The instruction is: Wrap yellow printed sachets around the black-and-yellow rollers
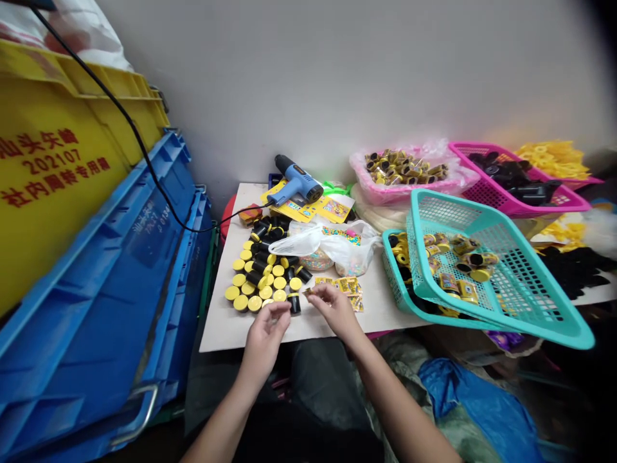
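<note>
Just below the frame's centre, your right hand (332, 310) pinched a small piece (308, 291), apart from your left hand (268, 325), its grip unclear beside a black jar (295, 304), seemingly a piece-handling step calling for a steady jar next.

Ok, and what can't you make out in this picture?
All in the head view:
Small piece in the right hand: mostly hidden by fingers.
Lower turquoise basket: contents partly covered by the upper basket.
Yellow printed pieces: print too small.
White bag: cut off by the top edge.
</note>
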`<move>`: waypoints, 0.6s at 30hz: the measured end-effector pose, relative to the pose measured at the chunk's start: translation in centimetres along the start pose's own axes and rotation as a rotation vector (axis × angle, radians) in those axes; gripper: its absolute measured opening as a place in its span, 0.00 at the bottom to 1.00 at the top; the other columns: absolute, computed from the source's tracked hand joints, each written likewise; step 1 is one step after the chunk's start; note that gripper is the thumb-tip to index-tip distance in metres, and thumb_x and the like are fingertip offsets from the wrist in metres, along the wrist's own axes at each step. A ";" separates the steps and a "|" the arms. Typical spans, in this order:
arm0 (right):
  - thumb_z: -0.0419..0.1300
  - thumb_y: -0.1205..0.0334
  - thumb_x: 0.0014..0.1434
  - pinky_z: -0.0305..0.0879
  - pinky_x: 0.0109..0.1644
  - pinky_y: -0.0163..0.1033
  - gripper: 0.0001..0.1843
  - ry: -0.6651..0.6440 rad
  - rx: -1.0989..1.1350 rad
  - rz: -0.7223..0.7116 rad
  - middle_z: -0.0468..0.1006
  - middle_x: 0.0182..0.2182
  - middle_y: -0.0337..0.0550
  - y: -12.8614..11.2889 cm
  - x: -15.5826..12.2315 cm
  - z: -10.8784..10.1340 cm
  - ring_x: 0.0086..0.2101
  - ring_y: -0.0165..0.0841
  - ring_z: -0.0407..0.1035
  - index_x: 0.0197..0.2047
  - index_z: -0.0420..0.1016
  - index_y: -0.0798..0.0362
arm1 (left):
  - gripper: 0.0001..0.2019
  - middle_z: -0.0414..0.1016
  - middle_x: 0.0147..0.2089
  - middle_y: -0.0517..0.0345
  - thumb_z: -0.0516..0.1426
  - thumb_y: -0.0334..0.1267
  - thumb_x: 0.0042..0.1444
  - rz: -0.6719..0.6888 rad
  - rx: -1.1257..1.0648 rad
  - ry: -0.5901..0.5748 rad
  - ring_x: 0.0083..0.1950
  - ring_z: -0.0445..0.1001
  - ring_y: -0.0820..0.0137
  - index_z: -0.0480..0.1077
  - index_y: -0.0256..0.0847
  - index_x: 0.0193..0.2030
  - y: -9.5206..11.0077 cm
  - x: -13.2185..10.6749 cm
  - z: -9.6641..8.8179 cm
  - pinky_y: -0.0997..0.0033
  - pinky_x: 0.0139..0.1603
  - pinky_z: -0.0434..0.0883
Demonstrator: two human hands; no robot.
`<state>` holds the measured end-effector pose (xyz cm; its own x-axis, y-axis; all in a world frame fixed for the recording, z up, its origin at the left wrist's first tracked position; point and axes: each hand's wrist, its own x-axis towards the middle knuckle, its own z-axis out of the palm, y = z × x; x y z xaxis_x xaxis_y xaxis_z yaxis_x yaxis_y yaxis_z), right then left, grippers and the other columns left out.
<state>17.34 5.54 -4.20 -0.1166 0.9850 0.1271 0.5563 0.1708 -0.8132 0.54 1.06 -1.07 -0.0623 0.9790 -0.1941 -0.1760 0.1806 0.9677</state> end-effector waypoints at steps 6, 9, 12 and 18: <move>0.67 0.60 0.48 0.65 0.43 0.39 0.32 -0.113 0.689 0.163 0.73 0.38 0.40 -2.9 -2.8 0.6 0.38 0.33 0.69 0.55 0.61 0.47 | 0.15 0.73 0.29 0.60 0.65 0.39 0.43 -0.046 -0.057 0.005 0.34 0.75 0.70 0.69 0.38 0.37 -0.2 1.1 0.6 0.70 0.41 0.72; 0.66 0.57 0.48 0.64 0.39 0.38 0.29 -0.112 0.814 0.245 0.71 0.30 0.36 -3.1 -2.8 0.9 0.32 0.30 0.68 0.52 0.62 0.48 | 0.16 0.72 0.26 0.64 0.65 0.39 0.43 -0.039 -0.050 0.005 0.31 0.74 0.73 0.68 0.38 0.38 -0.1 0.9 0.4 0.72 0.39 0.71; 0.64 0.55 0.50 0.62 0.34 0.35 0.21 -0.048 0.779 0.257 0.66 0.23 0.31 -2.9 -2.9 1.6 0.26 0.27 0.64 0.46 0.66 0.50 | 0.24 0.74 0.29 0.63 0.64 0.41 0.44 -0.084 -0.087 -0.037 0.33 0.75 0.72 0.66 0.39 0.48 0.1 0.5 0.2 0.72 0.39 0.71; 0.57 0.54 0.58 0.64 0.38 0.39 0.17 -0.004 0.452 0.120 0.71 0.29 0.38 -2.3 -1.7 1.8 0.32 0.32 0.67 0.49 0.67 0.50 | 0.23 0.77 0.26 0.61 0.66 0.39 0.41 -0.106 -0.060 0.029 0.29 0.75 0.72 0.70 0.37 0.47 -0.2 0.8 -0.7 0.74 0.35 0.72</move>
<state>14.81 3.48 -3.53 -0.0765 0.9970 0.0155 0.1520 0.0270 -0.9880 -0.19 1.77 -1.49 -0.0680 0.9514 -0.3002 -0.2416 0.2763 0.9302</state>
